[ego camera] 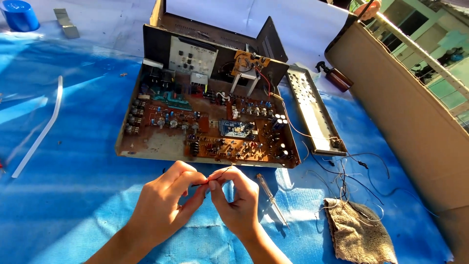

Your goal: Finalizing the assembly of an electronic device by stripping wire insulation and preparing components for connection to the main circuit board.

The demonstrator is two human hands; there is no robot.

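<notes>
My left hand [163, 205] and my right hand [237, 200] meet at the fingertips in front of an opened electronics chassis [146, 144]. Between the fingers of both hands runs a thin wire [220, 172]; each hand pinches one part of it. The chassis holds a brown circuit board [234, 142] with several capacitors, knobs and a small blue module [236, 128]. A red wire [288, 122] leads from an upright small board [250, 62] toward the right.
A clear-handled screwdriver [271, 198] lies right of my right hand. A grey rag [359, 232] and loose thin wires [351, 171] lie at the lower right. A metal panel [312, 110], brown bottle [337, 78], cardboard wall [405, 112], blue tape roll [19, 14] and white strip [41, 132] surround the blue tarp.
</notes>
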